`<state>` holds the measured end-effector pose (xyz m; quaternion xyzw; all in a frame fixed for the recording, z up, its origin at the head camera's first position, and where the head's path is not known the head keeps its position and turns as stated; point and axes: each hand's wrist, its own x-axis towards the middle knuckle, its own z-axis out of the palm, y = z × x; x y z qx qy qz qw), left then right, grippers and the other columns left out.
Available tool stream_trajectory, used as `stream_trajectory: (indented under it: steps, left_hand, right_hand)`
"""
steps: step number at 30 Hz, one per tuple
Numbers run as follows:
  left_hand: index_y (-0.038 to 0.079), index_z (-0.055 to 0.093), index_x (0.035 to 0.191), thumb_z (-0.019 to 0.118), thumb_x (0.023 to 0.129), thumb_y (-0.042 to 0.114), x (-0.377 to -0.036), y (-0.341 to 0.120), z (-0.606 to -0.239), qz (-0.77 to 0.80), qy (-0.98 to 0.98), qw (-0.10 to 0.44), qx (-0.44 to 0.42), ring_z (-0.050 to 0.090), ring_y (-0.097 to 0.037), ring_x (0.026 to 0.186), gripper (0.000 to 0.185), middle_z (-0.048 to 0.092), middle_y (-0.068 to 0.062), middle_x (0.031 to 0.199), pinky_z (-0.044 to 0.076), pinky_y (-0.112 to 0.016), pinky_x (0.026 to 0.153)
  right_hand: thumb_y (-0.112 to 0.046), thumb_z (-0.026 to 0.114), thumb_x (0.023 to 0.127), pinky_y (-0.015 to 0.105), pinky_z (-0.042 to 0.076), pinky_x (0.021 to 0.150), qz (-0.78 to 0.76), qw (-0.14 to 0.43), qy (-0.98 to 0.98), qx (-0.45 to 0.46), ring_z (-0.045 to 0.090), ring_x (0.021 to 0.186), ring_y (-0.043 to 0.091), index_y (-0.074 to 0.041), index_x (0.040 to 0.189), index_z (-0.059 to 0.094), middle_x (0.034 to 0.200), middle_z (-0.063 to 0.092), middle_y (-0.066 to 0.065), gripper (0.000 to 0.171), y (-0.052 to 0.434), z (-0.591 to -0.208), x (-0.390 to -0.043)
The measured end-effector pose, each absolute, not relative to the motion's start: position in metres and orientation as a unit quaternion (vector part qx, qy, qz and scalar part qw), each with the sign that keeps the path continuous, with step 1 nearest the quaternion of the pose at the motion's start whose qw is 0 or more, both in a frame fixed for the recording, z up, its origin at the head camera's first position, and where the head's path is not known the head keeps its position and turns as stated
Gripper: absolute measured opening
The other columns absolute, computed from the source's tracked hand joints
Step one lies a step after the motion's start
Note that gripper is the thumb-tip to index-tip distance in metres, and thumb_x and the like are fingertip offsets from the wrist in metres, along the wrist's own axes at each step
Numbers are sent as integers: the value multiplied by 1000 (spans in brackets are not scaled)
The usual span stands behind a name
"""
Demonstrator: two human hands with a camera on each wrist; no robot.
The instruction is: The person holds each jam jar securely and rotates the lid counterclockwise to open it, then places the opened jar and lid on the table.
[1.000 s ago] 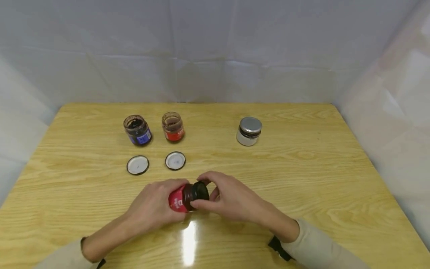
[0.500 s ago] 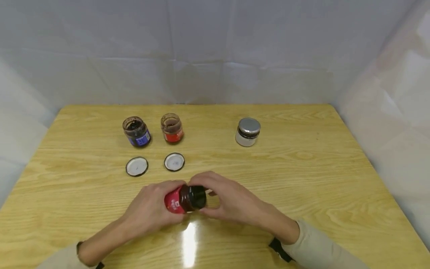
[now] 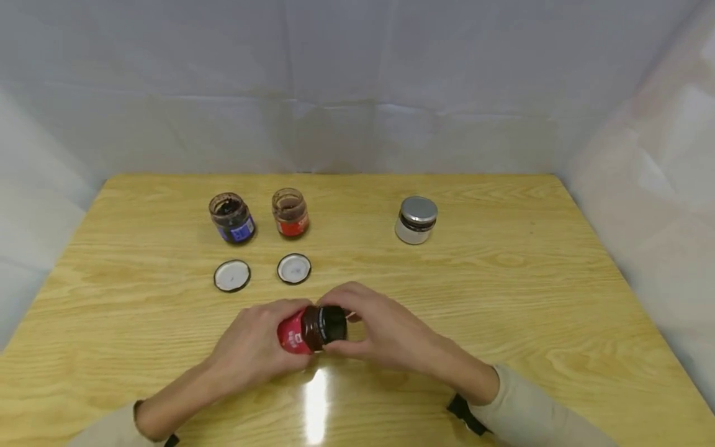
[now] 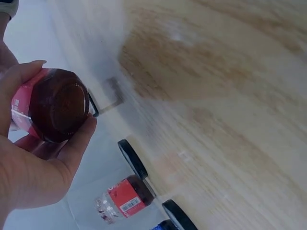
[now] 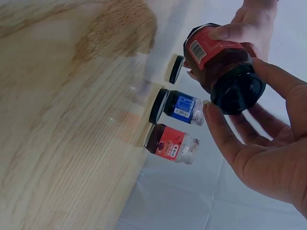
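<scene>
My left hand (image 3: 254, 341) grips the body of a dark glass jar with a red label (image 3: 293, 335), tilted on its side so its mouth end points right. A black lid (image 3: 335, 324) sits on that end. With thumb and fingers around the lid's edge, my right hand (image 3: 385, 328) holds it from the right. The left wrist view shows the jar's brown base (image 4: 69, 108) facing the camera, fingers wrapped around its sides. Seen from the right wrist, the lid's top (image 5: 239, 93) lies between the right thumb and fingers.
Behind the hands stand an open blue-labelled jar (image 3: 234, 220) and an open red-labelled jar (image 3: 291, 215). Two lids lie inside-up before them, one left (image 3: 232, 275), one right (image 3: 294, 269). A white-labelled jar with a silver lid (image 3: 416, 221) is farther right on the wooden table (image 3: 530, 310).
My right fingers have shifted around the lid, the forefinger moving left over its upper edge. The left hand keeps its grip on the jar, which stays in nearly the same place.
</scene>
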<state>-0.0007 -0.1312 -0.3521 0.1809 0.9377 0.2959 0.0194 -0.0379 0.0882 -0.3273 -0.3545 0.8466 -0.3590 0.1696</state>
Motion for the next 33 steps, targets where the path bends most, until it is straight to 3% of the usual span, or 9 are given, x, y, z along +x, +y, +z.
stream_trajectory:
  steps: [4,10,13,16,19,24,27,30,33]
  left_hand:
    - [15,65,114,85,62,31,-2,-132,-352,297,938,18,178,59,-7,77,58,67,2,101,49,-22,64]
    - [15,65,113,84,61,30,-6,-132,-349,284,942,24,178,58,-7,75,57,67,2,98,48,-23,61]
    - [17,66,111,84,61,30,-6,-132,-350,286,941,30,176,58,-6,74,55,67,4,96,48,-23,61]
    - [19,66,109,85,62,30,-4,-133,-350,295,938,38,176,58,-5,74,53,67,6,95,48,-23,62]
    - [20,65,110,85,62,31,-3,-133,-350,303,936,42,175,58,-4,74,53,66,6,93,48,-22,61]
    - [15,65,114,85,63,31,-2,-134,-350,298,939,36,171,59,-6,75,57,67,2,99,49,-21,61]
    - [14,65,115,84,63,30,-2,-134,-349,296,939,39,169,58,-7,75,58,67,0,100,48,-21,60]
    - [16,65,113,85,63,29,-2,-133,-350,297,939,40,170,58,-6,75,55,67,1,99,48,-21,60]
    - [17,65,111,85,62,30,-1,-134,-351,299,939,34,170,57,-6,75,55,67,3,97,48,-21,61]
  right_hand:
    - [-30,78,81,27,39,100,-347,142,843,-385,46,120,7,-20,135,50,134,49,-5,62,89,-327,-38]
    - [-59,65,82,24,51,71,-350,200,874,-270,60,91,6,-20,140,47,125,55,-3,72,86,-322,-38]
    - [-48,69,84,22,51,70,-359,207,866,-280,59,87,6,-17,130,55,115,59,-5,57,87,-322,-39]
    - [-32,76,82,22,48,84,-357,178,851,-341,56,100,5,-18,125,58,119,57,-7,49,89,-325,-41]
    - [-21,79,79,25,43,95,-359,147,835,-391,50,113,6,-19,127,54,126,52,-6,54,91,-328,-42]
    - [-45,75,80,26,48,85,-346,160,852,-360,52,109,11,-25,144,39,136,43,-1,76,91,-328,-40]
    - [-60,66,80,23,49,76,-345,196,864,-311,57,98,10,-22,143,42,131,49,-1,77,87,-328,-39]
    - [-56,64,84,21,49,71,-356,216,858,-300,58,89,10,-16,137,49,121,54,-2,68,85,-329,-40]
    - [-41,70,85,21,49,80,-358,198,843,-350,56,97,7,-15,130,54,120,55,-4,55,85,-330,-42]
